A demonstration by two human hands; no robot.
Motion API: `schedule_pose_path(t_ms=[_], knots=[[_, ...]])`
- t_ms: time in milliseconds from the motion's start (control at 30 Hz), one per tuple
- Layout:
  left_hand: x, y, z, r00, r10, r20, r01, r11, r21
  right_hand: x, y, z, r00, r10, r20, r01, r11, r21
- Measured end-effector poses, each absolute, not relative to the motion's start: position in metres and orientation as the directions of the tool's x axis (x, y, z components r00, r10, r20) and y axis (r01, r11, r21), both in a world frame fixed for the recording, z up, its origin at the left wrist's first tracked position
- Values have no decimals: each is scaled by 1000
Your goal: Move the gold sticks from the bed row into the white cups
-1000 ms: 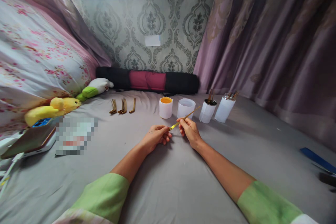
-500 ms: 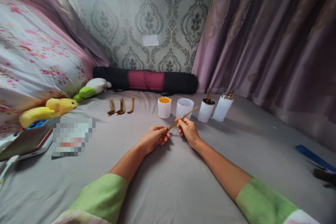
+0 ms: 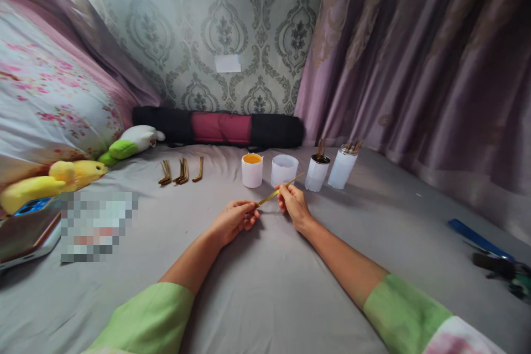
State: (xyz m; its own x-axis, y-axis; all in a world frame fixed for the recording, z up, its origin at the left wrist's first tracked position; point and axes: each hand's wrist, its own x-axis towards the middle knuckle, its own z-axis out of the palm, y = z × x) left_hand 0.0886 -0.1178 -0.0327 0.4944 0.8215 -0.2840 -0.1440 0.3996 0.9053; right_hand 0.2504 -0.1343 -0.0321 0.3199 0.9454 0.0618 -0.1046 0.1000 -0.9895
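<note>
A thin golden-yellow strip (image 3: 268, 197) slants up to the right between my two hands. My left hand (image 3: 238, 220) pinches its lower end between thumb and fingers. Farther along, my right hand (image 3: 293, 203) is closed on the strip, with its pointed tip sticking out past the fingers. Just behind the right hand stands a translucent white tub (image 3: 284, 168). Beside it on the left is a white pot (image 3: 251, 172) with orange-yellow contents. Several bent, golden-brown strips (image 3: 181, 171) lie in small groups at the far left.
On the right stand a white-wrapped can (image 3: 317, 177) with dark contents and sticks, and a taller white container (image 3: 342, 168) of sticks. A long black-and-red bag (image 3: 222, 127) lies along the wall. Yellow plush toys (image 3: 78, 174) and a phone (image 3: 31, 232) are left; a blue object (image 3: 479, 238) lies right.
The view has turned slightly to the right, so everything sits farther left. Both hands keep their hold on the strip, which now slants less steeply.
</note>
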Motion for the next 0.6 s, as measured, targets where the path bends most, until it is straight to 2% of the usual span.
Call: schedule_pose_path(t_ms=[600], knots=[[87, -118, -31, 474, 832, -289, -158, 403, 902, 261, -130, -33, 467, 880, 89, -200, 203, -959]])
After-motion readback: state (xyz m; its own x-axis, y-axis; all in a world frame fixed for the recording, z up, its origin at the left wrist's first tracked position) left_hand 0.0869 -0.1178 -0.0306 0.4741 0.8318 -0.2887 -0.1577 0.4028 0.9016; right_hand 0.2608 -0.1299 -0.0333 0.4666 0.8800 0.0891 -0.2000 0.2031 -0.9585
